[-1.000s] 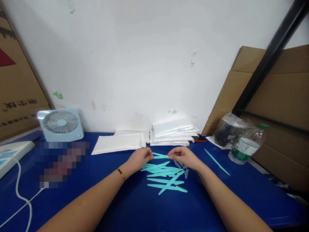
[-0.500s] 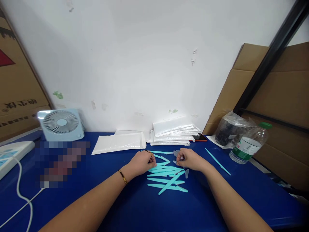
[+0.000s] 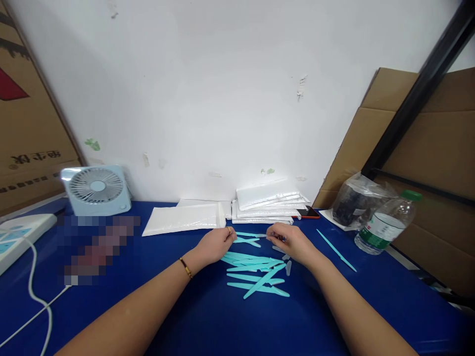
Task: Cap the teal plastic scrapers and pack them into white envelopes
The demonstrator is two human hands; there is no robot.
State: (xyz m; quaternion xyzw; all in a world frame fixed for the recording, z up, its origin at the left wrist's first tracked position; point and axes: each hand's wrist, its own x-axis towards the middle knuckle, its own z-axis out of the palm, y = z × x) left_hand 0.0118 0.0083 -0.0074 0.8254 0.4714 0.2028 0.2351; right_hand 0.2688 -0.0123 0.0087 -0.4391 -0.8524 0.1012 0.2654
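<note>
My left hand (image 3: 214, 244) is closed in a pinch around the handle end of a slim turquoise eyebrow razor (image 3: 249, 234). At that razor's other end, a small clear cap (image 3: 261, 236) shows against the fingertips of my right hand (image 3: 295, 242), which are pinched together. Just nearer to me lies a loose pile of similar turquoise razors (image 3: 256, 278), several of them crossing one another. Several translucent caps (image 3: 288, 268) lie under and beside my right hand. One more razor (image 3: 336, 249) rests apart on the right.
White padded envelopes (image 3: 265, 205) are stacked by the wall, with a flat one (image 3: 183, 220) to their left. A phone (image 3: 308, 212) lies behind. A bottle (image 3: 386, 225) and bagged dark container (image 3: 349, 202) stand right; a fan (image 3: 98, 188) and power strip (image 3: 25, 235) stand left.
Both hands have moved slightly away from me, off the pile to the far razor. My left hand has let go of the pile and now pinches that razor; my right hand has come to its tip.
</note>
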